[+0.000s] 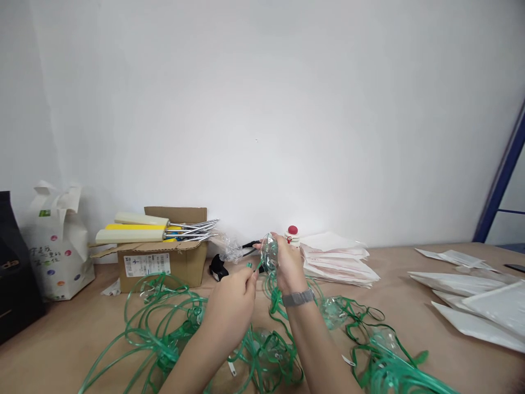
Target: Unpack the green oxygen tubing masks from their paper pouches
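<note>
A clear plastic oxygen mask (pixel 269 255) is held up over the middle of the table by my right hand (pixel 289 260), whose fingers wrap round its far side. My left hand (pixel 235 293) is closed just left of the mask, pinching a thin green strap (pixel 258 266) that runs to the mask's edge. Below both hands lie more clear masks (pixel 273 347) with coils of green tubing (pixel 164 328) on the left. Further masks (pixel 334 312) and green straps (pixel 361 323) spread out on the right. A grey watch band (pixel 298 297) circles my right wrist.
A cardboard box (pixel 180 262) holding rollers with metal rods stands at the back left, beside a white paper bag (pixel 65 246) and a black bag (pixel 14 268). Paper pouches (pixel 336 260) lie behind my right hand near a red-topped bottle (pixel 292 232). White packets (pixel 484 290) rest far right.
</note>
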A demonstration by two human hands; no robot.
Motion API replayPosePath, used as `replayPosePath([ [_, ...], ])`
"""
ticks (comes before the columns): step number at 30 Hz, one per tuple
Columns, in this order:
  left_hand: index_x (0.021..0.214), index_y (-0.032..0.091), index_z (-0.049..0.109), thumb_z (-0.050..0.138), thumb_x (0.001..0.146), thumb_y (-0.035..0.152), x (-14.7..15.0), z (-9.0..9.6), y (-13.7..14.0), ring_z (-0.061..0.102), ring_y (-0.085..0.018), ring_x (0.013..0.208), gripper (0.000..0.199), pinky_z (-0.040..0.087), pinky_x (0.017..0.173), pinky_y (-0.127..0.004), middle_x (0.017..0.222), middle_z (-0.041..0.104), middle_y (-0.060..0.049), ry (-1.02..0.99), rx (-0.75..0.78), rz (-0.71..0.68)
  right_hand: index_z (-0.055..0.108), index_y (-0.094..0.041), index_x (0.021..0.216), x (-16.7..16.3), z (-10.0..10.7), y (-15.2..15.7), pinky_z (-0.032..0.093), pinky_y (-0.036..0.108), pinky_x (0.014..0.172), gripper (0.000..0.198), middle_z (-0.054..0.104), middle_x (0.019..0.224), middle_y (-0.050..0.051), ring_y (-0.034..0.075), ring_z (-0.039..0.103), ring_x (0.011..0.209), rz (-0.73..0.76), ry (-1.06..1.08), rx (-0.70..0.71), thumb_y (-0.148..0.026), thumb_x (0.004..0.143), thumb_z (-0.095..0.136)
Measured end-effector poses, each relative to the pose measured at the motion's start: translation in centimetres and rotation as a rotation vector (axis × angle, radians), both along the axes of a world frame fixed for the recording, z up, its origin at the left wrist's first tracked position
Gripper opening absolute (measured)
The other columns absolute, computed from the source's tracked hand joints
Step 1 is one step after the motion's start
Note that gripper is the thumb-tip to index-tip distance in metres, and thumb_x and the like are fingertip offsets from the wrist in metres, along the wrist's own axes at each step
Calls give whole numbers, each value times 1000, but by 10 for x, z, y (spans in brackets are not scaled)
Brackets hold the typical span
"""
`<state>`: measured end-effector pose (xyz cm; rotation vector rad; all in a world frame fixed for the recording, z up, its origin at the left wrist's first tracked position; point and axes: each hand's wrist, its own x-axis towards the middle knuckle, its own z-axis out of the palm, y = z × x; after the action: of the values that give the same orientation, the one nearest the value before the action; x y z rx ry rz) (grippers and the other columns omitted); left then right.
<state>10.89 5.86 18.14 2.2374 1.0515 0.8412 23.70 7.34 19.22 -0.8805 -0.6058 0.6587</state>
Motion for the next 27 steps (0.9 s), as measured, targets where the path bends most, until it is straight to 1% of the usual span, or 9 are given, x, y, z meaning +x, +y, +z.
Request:
replayPosePath([
  [5,60,21,34,27,89,37,-2,0,2,39,-15,56,33,22,55,-26,55,41,3,-48,12,-16,63,-14,61,0,6,-5,47,23,46,16,67,51,4,19,66,54,29,39,10,-28,68,59],
  [8,61,21,38,28,89,41,-6,3,3,39,-14,57,35,24,56,-25,55,39,4,-126,32,-42,62,-15,62,-5,15,-14,48,23,51,14,68,58,4,18,66,59,95,71,26,-26,68,57],
  [10,63,21,43,30,89,43,-11,7,3,39,-13,57,37,26,56,-24,56,40,5,-204,22,-98,62,-15,62,-10,21,-23,49,23,52,14,68,60,5,17,66,59,186,93,13,-26,68,57],
  [12,65,21,47,33,89,47,-18,11,2,39,-13,56,38,28,55,-24,57,40,5,-272,-27,-191,62,-14,63,-16,27,-33,48,23,51,15,67,58,4,17,65,58,282,115,3,-28,69,58],
  [15,70,21,48,35,88,51,-27,18,-3,38,-12,57,38,29,53,-22,59,39,5,-333,-57,-287,64,-15,66,-25,33,-50,48,21,53,15,66,59,3,15,64,58,342,97,70,-28,72,59],
  [18,73,21,51,42,86,50,-31,23,-9,37,-10,55,33,28,51,-21,59,39,6,-316,45,-290,65,-15,66,-32,37,-65,49,21,59,18,67,61,2,13,63,61,335,14,148,-30,76,59],
  [21,72,20,51,49,84,44,-31,23,-13,37,-10,54,27,28,50,-21,58,40,6,-269,191,-262,66,-15,65,-38,39,-75,48,22,59,21,66,62,3,14,63,61,322,-50,169,-32,76,60],
  [24,66,20,45,45,87,35,-29,22,-14,37,-10,54,26,29,51,-21,58,40,5,-239,345,-236,67,-16,68,-43,40,-79,47,23,57,20,66,64,2,14,62,61,299,-71,200,-34,76,62],
  [27,61,20,36,41,89,27,-28,22,-14,35,-9,53,29,28,51,-20,57,37,5,-247,450,-229,68,-15,71,-45,38,-78,47,25,59,23,67,66,3,14,61,63,292,-113,249,-37,78,61],
])
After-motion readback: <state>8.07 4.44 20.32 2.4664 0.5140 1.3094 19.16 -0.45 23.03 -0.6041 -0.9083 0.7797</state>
